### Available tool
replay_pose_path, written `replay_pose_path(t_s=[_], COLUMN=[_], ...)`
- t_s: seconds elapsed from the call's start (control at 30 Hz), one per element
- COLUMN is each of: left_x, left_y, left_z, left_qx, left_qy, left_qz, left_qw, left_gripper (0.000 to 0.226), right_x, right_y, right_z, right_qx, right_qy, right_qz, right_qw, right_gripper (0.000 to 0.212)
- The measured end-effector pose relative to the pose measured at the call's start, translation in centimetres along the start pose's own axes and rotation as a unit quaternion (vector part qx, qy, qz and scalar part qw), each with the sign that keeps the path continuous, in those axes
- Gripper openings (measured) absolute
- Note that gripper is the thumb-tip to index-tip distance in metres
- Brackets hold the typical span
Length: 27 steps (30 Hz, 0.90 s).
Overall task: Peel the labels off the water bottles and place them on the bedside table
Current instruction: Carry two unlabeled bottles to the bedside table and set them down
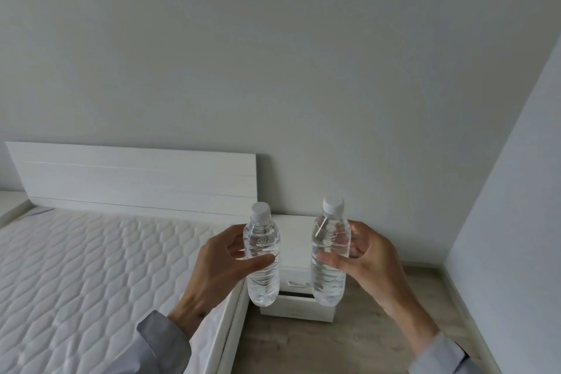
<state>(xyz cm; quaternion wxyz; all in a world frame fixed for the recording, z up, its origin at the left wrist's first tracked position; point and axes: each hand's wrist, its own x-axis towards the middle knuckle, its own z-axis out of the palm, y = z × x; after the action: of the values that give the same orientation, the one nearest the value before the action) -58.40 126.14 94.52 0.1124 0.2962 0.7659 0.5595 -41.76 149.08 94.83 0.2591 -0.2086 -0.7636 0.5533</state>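
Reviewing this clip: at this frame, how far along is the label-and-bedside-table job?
Done, by the look of it: both bottles are bare, with no label visible on the left bottle or the right bottle. In hand: the left hand grips one and the right hand the other, both upright, capped and held above the bedside table. Left: neither bottle stands on the table yet. No peeled labels are in view.

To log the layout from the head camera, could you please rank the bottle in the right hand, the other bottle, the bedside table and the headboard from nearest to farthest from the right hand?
From the right hand:
1. Right bottle, in its grip.
2. Left bottle, just to the left, in the left hand.
3. Bedside table, behind and below both bottles.
4. Headboard, far left against the wall.
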Motion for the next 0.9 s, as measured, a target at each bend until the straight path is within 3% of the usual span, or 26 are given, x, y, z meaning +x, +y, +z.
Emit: replay_pose_path(t_s=[0.13, 0.43, 0.63, 0.9], left_x=[11.1, 35.0, 47.0, 59.7], left_y=[-3.6, -12.1, -18.6, -32.5], left_z=[1.3, 3.5, 6.7, 12.7], left_qx=[-0.014, -0.009, 0.031, 0.027], left_qy=[0.020, -0.030, -0.030, -0.043], left_qz=[-0.010, -0.049, -0.062, -0.104], left_qw=[1.000, 0.998, 0.997, 0.993], left_gripper=[0.057, 0.056, 0.053, 0.058], right_x=[10.4, 31.3, 44.2, 59.3], right_y=[3.4, 12.2, 20.3, 35.1], right_z=[1.3, 4.6, 6.6, 11.4], right_qx=[-0.013, -0.064, -0.080, -0.092], right_qy=[0.013, 0.033, 0.018, -0.017], right_qz=[0.010, 0.056, 0.085, 0.121], right_qw=[1.000, 0.996, 0.993, 0.988], right_gripper=[0.057, 0.066, 0.067, 0.075])
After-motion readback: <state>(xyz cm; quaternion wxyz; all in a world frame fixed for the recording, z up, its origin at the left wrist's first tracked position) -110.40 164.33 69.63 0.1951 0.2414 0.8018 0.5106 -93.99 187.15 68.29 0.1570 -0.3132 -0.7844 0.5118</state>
